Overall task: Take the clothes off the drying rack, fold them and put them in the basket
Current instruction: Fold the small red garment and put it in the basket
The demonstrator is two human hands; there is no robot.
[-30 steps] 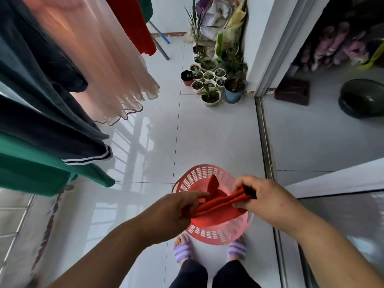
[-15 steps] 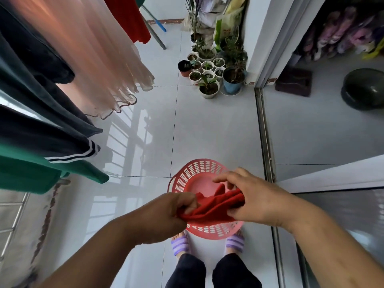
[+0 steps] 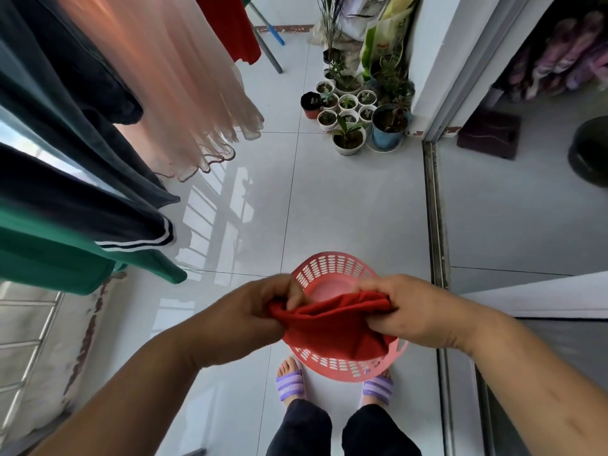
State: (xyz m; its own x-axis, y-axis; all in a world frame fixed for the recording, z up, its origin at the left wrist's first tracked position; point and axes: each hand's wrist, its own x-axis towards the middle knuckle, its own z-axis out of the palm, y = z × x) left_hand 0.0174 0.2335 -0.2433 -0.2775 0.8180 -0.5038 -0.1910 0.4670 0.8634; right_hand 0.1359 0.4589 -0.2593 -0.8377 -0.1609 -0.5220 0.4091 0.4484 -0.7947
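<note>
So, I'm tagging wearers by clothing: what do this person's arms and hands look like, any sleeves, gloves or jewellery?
Both forearms are bare to the frame's edge: no sleeves or gloves. The left hand and right hand show no visible ring, watch or bracelet.

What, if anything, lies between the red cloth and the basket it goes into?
Nothing visible. The left hand and right hand grip the red cloth directly over the pink basket. Its visible floor is bare; the cloth hides the rest.
</note>
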